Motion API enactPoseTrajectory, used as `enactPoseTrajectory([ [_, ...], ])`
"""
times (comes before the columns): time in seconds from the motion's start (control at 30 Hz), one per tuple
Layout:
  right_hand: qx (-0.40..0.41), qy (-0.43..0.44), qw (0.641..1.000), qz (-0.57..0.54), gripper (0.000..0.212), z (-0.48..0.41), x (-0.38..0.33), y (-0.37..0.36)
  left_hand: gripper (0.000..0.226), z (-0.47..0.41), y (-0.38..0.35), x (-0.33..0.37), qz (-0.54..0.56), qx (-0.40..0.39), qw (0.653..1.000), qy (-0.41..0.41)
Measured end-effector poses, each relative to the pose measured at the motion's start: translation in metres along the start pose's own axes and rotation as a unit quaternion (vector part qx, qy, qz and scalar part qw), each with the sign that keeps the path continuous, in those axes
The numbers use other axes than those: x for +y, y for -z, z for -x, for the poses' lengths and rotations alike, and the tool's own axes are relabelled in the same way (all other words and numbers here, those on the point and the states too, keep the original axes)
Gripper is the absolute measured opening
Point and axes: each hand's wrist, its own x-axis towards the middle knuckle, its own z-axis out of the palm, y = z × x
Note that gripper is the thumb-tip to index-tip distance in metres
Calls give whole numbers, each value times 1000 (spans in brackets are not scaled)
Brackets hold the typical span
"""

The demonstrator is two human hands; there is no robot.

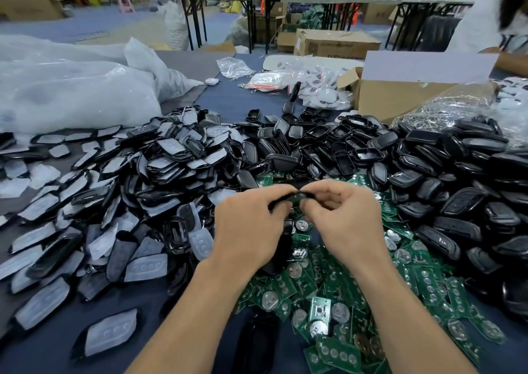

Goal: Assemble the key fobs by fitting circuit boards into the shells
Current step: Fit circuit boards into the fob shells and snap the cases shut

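Head view: left hand (248, 225) and right hand (347, 219) raised together at centre of frame, above heap of green circuit boards with round silver battery clips (323, 296). Small black plastic key fob shell (297, 196) pinched between both hands, fingertips of each closed on it, left from 9 o'clock, right from 3 o'clock. A glimpse of green inside the held shell; seating of any board cannot be told, fingers covering most of it. Board heap spread from 5 to 6 o'clock of the hands on dark grey table cloth (228, 99). Pile of black shells with translucent grey rubber button pads (137, 190) at 9 o'clock. Pile of empty glossy black shell halves (428, 179) from 12 to 3 o'clock. Open brown cardboard box (400, 93) at 1 o'clock, beyond the black pile. Large clear plastic bags (71, 88) at 10 o'clock.
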Motion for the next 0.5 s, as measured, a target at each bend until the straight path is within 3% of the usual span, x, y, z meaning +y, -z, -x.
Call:
enactPoseTrajectory([
  [0.1, 32, -23, 999, -1, 20, -2, -2, -6, 32, -11, 9, -9, 132, 94, 979, 126],
  [0.23, -31, 8, 997, 72, 15, -18, -21, -28, 17, -32, 27, -46, 401, 246, 820, 325],
  [0.33, -86, 17, 985, 151, 13, -44, -37, -61, 25, -38, 41, -65, 440, 329, 757, 354],
  [0.4, -105, 18, 975, 194, 14, -61, -42, -85, 22, -38, 44, -70, 444, 354, 742, 356],
  [0.5, -99, 24, 969, 224, 17, -82, -47, -116, 21, -37, 41, -71, 427, 353, 757, 347],
])
